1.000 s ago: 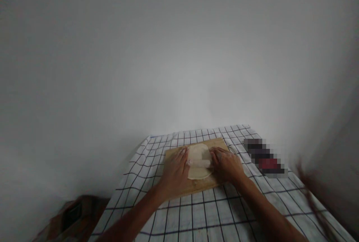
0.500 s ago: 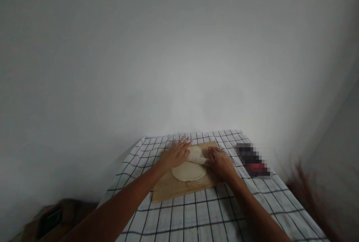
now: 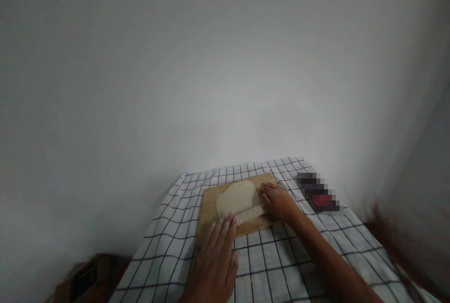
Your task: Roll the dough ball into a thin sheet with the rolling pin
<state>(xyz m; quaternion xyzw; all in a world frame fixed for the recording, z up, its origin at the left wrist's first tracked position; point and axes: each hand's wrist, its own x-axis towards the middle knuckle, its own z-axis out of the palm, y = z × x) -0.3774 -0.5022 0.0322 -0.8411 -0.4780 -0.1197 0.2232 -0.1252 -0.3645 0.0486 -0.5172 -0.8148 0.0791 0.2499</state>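
Note:
A flattened sheet of pale dough (image 3: 238, 196) lies on a wooden board (image 3: 209, 196). Across the dough's near edge rests a light-coloured rolling pin (image 3: 251, 214), floury in look. My right hand (image 3: 280, 202) has its fingers curled over the pin's right end. My left hand (image 3: 215, 258) is stretched out flat, palm down, at the near left of the board, and its fingertips reach the pin's left end. Flour whitens the left fingertips.
The board sits on a white tablecloth (image 3: 168, 228) with a dark grid. A blurred-out flat object (image 3: 318, 194), dark and red, lies to the right. Behind the table rises a plain wall (image 3: 225, 83). A brown item (image 3: 84, 279) stands low at the left.
The rolling pin has come from the middle of the dough to its near edge. My left hand has drawn back towards me; my right hand stays at the pin's right end.

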